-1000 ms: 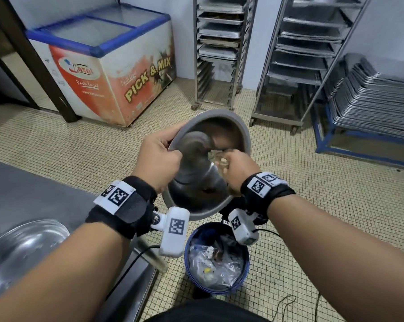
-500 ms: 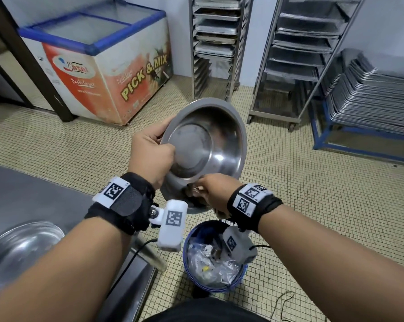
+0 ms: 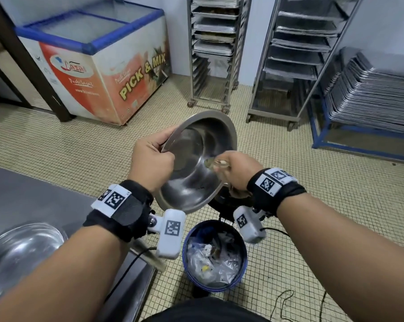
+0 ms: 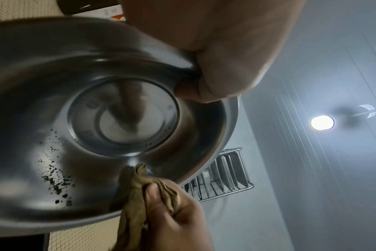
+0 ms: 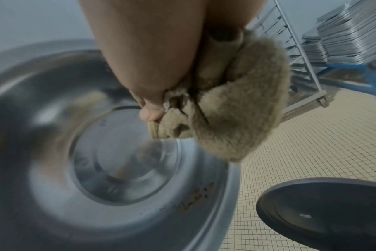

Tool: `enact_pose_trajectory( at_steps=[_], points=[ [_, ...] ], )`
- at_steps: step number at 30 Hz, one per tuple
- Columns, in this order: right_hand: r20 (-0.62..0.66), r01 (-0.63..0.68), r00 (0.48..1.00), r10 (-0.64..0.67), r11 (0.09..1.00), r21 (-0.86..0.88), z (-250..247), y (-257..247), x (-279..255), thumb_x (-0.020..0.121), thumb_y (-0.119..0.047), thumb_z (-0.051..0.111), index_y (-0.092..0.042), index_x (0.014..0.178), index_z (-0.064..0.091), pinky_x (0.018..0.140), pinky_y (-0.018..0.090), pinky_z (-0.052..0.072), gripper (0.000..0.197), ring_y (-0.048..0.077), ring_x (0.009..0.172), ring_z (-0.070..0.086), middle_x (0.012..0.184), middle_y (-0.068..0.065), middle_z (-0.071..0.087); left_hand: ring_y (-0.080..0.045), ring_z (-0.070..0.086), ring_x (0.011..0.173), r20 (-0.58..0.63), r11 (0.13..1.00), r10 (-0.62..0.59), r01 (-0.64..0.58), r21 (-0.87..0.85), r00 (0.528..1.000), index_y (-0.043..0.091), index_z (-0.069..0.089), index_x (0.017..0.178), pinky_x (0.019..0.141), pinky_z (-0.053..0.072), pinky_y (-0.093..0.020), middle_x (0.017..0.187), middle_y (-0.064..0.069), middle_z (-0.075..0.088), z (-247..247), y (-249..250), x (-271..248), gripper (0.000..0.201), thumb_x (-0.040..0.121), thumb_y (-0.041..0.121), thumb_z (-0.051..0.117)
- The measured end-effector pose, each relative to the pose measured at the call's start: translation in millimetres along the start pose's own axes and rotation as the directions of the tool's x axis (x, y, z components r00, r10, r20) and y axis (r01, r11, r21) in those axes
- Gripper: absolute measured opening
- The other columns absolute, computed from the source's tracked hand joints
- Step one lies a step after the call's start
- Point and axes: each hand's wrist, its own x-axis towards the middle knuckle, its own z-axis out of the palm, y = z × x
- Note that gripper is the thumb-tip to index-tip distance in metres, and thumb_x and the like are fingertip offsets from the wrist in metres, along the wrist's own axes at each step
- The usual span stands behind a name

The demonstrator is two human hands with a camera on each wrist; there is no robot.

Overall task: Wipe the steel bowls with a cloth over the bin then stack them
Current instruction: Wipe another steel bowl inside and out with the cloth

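bin mouth open below | counter blocks left | tiled floor open right

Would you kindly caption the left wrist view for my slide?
Left hand grips a steel bowl while right hand wipes it with a cloth.

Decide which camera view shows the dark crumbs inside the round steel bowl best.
The left wrist view: the dark crumbs lie sharp on the round steel bowl's inner wall. The right wrist view shows only a blurred brownish smear near the rim. The head view shows faint specks.
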Motion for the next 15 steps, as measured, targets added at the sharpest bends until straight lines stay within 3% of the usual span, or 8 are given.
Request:
enact_pose_trajectory(
  at_steps=[3, 5, 7, 9, 11, 15],
  points=[
    [-0.012, -0.069, 0.998, 0.068, 0.982, -0.177, 14, -4, 21, 0.098, -0.033, 0.058, -0.026, 0.103, 0.069, 0.074, 0.031, 0.052, 0.014, 0.022, 0.084, 0.064, 0.096, -0.004, 0.068, -0.005, 0.072, 0.102, 0.044, 0.999, 0.052, -0.052, -0.006, 0.998, 0.027, 0.074, 0.114, 0.084, 0.058, -0.022, 0.098, 0.017, 0.078, 4, 5, -2, 0.08, 0.07, -0.031, 0.041],
    [0.091, -0.052, 0.992, 0.084, 0.95, -0.307, 29, -6, 32, 0.095, -0.033, 0.056, -0.031, 0.112, 0.066, 0.086, 0.033, 0.052, 0.02, 0.025, 0.097, 0.065, 0.117, 0.0, 0.07, -0.006, 0.073, 0.102, 0.088, 0.995, 0.097, -0.096, -0.021, 0.991, 0.025, 0.074, 0.113, 0.084, 0.059, -0.024, 0.098, 0.015, 0.078, 6, 11, -4, 0.08, 0.068, -0.032, 0.041],
    [0.201, 0.076, 0.98, -0.001, 0.928, -0.365, 47, -12, 33, 0.095, -0.024, 0.06, -0.036, 0.13, 0.061, 0.106, 0.03, 0.042, 0.037, 0.023, 0.127, 0.055, 0.145, -0.003, 0.056, -0.003, 0.071, 0.105, 0.107, 0.99, 0.143, -0.142, -0.011, 0.984, 0.029, 0.074, 0.112, 0.085, 0.058, -0.022, 0.098, 0.02, 0.077, 6, 15, -3, 0.083, 0.065, -0.032, 0.041],
    [0.307, 0.19, 0.949, -0.073, 0.908, -0.373, 65, -19, 23, 0.088, -0.014, 0.072, -0.033, 0.145, 0.051, 0.117, 0.031, 0.034, 0.064, 0.022, 0.142, 0.043, 0.155, -0.005, 0.044, -0.003, 0.068, 0.111, 0.087, 0.986, 0.167, -0.168, 0.009, 0.982, 0.035, 0.074, 0.108, 0.094, 0.056, -0.025, 0.098, 0.024, 0.076, 4, 15, -1, 0.085, 0.063, -0.03, 0.041],
    [0.249, 0.15, 0.965, -0.08, 0.949, -0.279, 82, -16, 14, 0.086, -0.014, 0.071, -0.035, 0.142, 0.053, 0.111, 0.04, 0.044, 0.063, 0.025, 0.136, 0.05, 0.149, -0.003, 0.05, -0.001, 0.068, 0.108, 0.058, 0.988, 0.153, -0.155, 0.024, 0.987, 0.036, 0.075, 0.106, 0.09, 0.055, -0.021, 0.096, 0.025, 0.076, 0, 10, 0, 0.084, 0.064, -0.029, 0.042],
    [0.199, 0.147, 0.974, -0.104, 0.965, -0.216, 90, 0, 2, 0.083, -0.008, 0.067, -0.05, 0.131, 0.056, 0.098, 0.04, 0.054, 0.064, 0.019, 0.118, 0.062, 0.133, -0.017, 0.058, 0.003, 0.07, 0.098, 0.011, 0.994, 0.11, -0.11, 0.017, 0.994, 0.027, 0.075, 0.11, 0.08, 0.053, -0.014, 0.091, 0.022, 0.077, -5, 0, -3, 0.079, 0.067, -0.03, 0.041]
  ],
)
